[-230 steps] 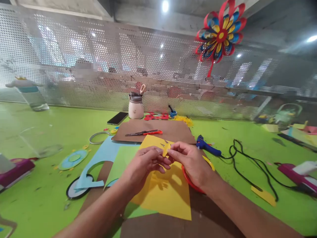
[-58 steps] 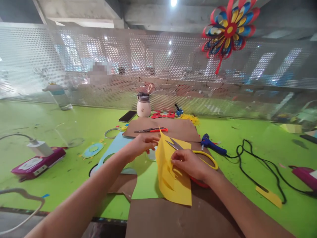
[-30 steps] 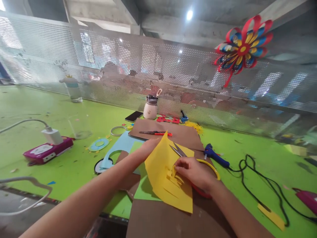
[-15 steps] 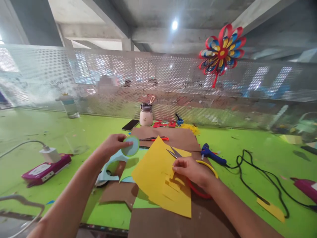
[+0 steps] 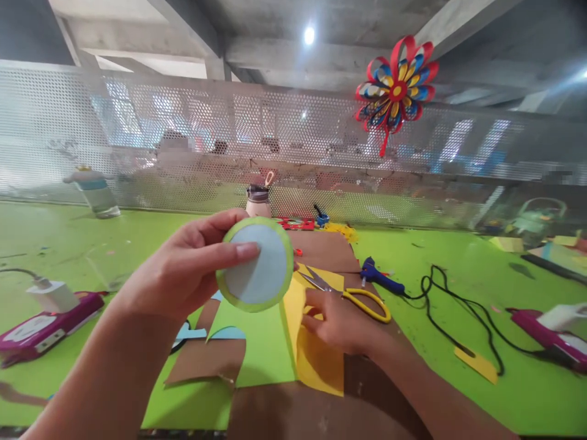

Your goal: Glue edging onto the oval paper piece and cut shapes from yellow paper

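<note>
Raised before me, my left hand pinches a round paper disc, pale blue with a green rim, its thumb lying across the face. My right hand has its fingers curled at the edge of a yellow paper sheet, which bends up under them. Just beyond that hand lie open scissors with a yellow handle loop. Under the disc a green paper sheet shows, with a curved cut at its left edge. Brown cardboard lies beneath the papers.
A blue glue gun with a black cord lies to the right. Purple power strips sit at both sides. A bottle and a perforated screen stand behind; a paper flower hangs on the screen.
My left hand has brought the disc closer and to the right. My right hand has shifted slightly left, and the yellow sheet has bent back, uncovering more of the green sheet.
</note>
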The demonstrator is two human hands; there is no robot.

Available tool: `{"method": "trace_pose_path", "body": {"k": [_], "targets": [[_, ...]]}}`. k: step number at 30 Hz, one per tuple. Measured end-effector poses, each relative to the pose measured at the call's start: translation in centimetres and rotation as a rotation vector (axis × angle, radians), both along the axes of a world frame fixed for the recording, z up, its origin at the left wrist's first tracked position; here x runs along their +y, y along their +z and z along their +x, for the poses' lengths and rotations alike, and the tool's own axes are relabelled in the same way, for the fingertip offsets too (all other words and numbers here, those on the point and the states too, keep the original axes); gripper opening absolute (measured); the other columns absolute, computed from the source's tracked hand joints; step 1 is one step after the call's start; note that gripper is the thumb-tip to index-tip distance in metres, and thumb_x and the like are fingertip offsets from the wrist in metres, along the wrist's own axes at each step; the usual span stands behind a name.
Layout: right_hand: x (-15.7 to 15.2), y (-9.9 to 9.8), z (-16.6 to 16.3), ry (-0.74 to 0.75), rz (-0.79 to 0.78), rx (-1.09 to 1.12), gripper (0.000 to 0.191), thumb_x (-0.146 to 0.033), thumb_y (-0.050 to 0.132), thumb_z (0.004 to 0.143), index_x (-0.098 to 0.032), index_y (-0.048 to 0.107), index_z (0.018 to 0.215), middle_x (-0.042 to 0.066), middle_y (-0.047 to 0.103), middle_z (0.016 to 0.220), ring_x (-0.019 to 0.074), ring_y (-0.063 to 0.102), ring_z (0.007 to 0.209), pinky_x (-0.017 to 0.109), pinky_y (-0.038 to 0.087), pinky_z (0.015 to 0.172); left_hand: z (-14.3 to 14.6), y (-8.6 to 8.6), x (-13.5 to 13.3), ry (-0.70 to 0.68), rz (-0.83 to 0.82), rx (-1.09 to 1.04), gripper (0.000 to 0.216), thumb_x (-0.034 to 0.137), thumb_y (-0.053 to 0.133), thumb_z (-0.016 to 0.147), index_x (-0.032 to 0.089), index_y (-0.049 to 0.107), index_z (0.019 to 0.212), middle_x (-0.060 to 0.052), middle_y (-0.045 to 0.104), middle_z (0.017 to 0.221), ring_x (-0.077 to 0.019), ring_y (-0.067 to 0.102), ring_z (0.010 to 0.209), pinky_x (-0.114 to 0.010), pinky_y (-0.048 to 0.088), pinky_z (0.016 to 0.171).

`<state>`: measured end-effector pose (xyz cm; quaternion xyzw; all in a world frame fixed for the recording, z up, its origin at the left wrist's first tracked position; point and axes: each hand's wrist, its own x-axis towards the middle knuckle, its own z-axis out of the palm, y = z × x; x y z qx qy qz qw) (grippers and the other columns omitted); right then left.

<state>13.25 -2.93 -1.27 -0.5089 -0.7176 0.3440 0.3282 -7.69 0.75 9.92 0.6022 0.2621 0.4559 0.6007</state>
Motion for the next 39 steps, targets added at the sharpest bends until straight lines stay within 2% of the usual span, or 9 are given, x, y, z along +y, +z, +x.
{"method": "trace_pose_path", "body": {"k": [3,5,9,14,19,24,29,33,39], "targets": [[0.1,0.1,-0.5,0.134,0.119,-0.101,0.012,-0.013,0.055,0.08,-0.022,0.064,0.08,0.004,0.067,0.107,0.0214,0.061,0.101,0.03,0.045,0.087,0.6,0.1,-0.6,-0.063,-0.062,0.048,0.029,0.022,0.076,0.055,0.017,0.071,0.083,-0.001,0.069,0.069,-0.0169,0.061,0.056,-0.028,0.05,0.054],[0.3,-0.7,-1.0,0.188,0.164,-0.173,0.011,-0.014,0.055,0.08,-0.022,0.063,0.079,0.005,0.068,0.106,0.0226,0.061,0.101,0.031,0.045,0.089,1.7,-0.4,-0.5,-0.197,-0.065,0.134,0.022,0.023,0.076,0.059,0.016,0.07,0.079,-0.003,0.07,0.07,-0.0187,0.062,0.059,-0.029,0.05,0.056],[0.4,-2.3,-1.8,0.187,0.124,-0.228,0.009,-0.016,0.054,0.081,-0.02,0.062,0.084,0.008,0.068,0.109,0.0256,0.062,0.097,0.037,0.046,0.086,4.7,-3.6,1.7,-0.346,-0.17,0.171,0.02,0.023,0.075,0.063,0.015,0.068,0.08,-0.006,0.069,0.075,-0.0205,0.064,0.066,-0.028,0.049,0.058],[0.0,-2.1,-1.3,0.149,0.117,-0.169,0.011,-0.013,0.052,0.082,-0.02,0.061,0.082,0.007,0.066,0.117,0.0238,0.059,0.107,0.035,0.043,0.092,5.9,-8.9,5.5,-0.292,-0.31,0.124,0.023,0.019,0.077,0.062,0.013,0.064,0.08,-0.004,0.068,0.074,-0.0144,0.062,0.062,-0.025,0.048,0.06],[0.2,-1.2,1.6,0.046,0.098,-0.087,0.012,-0.013,0.055,0.079,-0.02,0.064,0.079,0.003,0.069,0.088,0.0196,0.062,0.084,0.03,0.046,0.077,5.1,-11.7,6.3,-0.204,-0.345,0.11,0.025,0.023,0.075,0.065,0.014,0.066,0.086,-0.004,0.07,0.075,-0.0143,0.062,0.063,-0.024,0.048,0.059],[2.4,-1.9,4.6,-0.102,0.036,0.117,0.013,-0.028,0.056,0.083,-0.017,0.063,0.08,0.004,0.068,0.085,0.0184,0.063,0.08,0.03,0.048,0.073,5.6,-12.8,5.9,-0.169,-0.399,0.138,0.025,0.019,0.075,0.063,0.011,0.068,0.085,-0.005,0.071,0.074,-0.015,0.061,0.062,-0.025,0.047,0.058],[3.6,-2.4,5.1,-0.268,0.014,0.356,0.021,-0.038,0.059,0.082,-0.017,0.06,0.08,0.002,0.066,0.071,0.0155,0.064,0.067,0.029,0.05,0.067,6.0,-12.9,5.8,-0.168,-0.439,0.16,0.023,0.021,0.074,0.065,0.01,0.067,0.084,-0.006,0.07,0.075,-0.0159,0.061,0.062,-0.027,0.048,0.06],[2.9,-1.4,4.7,-0.275,0.021,0.479,0.023,-0.04,0.062,0.081,-0.017,0.063,0.083,0.003,0.069,0.074,0.0147,0.065,0.067,0.029,0.052,0.068,5.9,-12.9,5.1,-0.135,-0.454,0.173,0.022,0.022,0.074,0.065,0.012,0.065,0.083,-0.006,0.069,0.077,-0.0179,0.064,0.066,-0.03,0.05,0.064],[3.1,-1.2,4.6,-0.272,0.028,0.569,0.023,-0.04,0.066,0.078,-0.017,0.065,0.08,0.002,0.069,0.071,0.0143,0.064,0.064,0.03,0.053,0.067,5.4,-13.0,3.7,-0.208,-0.466,0.145,0.019,0.021,0.073,0.069,0.015,0.064,0.084,-0.005,0.069,0.078,-0.0161,0.063,0.064,-0.027,0.048,0.062]]}}
